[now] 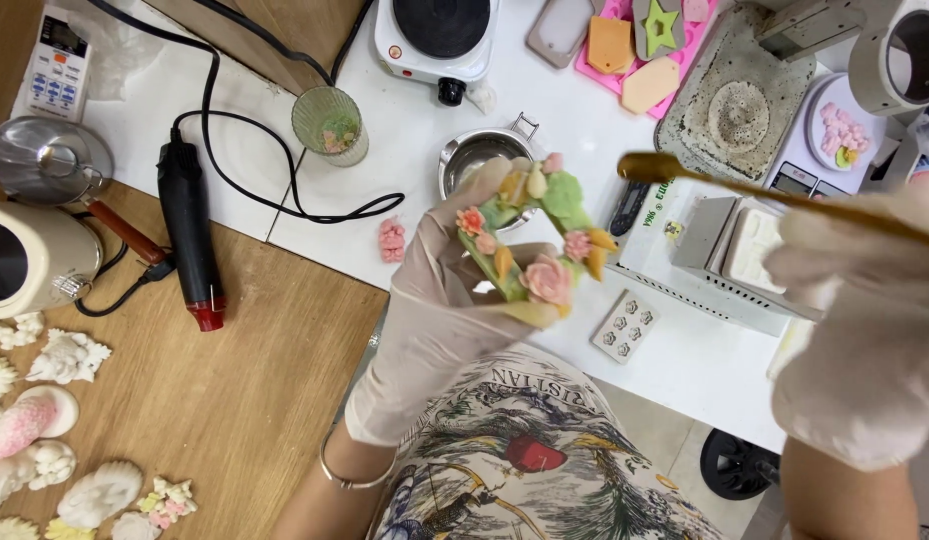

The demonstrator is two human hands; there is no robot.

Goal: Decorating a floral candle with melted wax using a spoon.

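Centre of frame: floral wreath piece [533,235], a ring of green leaves w/ pink, orange and yellow flowers, held up above the white tabletop [685,370]; its face is turned toward the camera, and its long axis runs approx. from upper right to lower left of the frame, w/ the large pink rose at the lower edge. Left hand [440,300], in a thin translucent glove, is curled around the wreath from the lower left: thumb and fingers partly closed, pinching the ring at its left and lower edges, not spread. Right hand [865,330], also gloved, at the right edge of the frame, is closed on the handle of a long golden-brown stick tool [765,195]; the grip itself is blurred, so finger detail cannot be told. The tool's long axis runs from right to upper centre, its rounded tip near the wreath's upper right edge, just apart from it. Behind the wreath: small steel pot [475,155]. Upper centre: white hotplate [440,38]. Upper right: pink silicone mould [640,45]. Left: black heat gun [190,235] on the wooden surface [235,400]; lower left: white shell-like castings [70,355].
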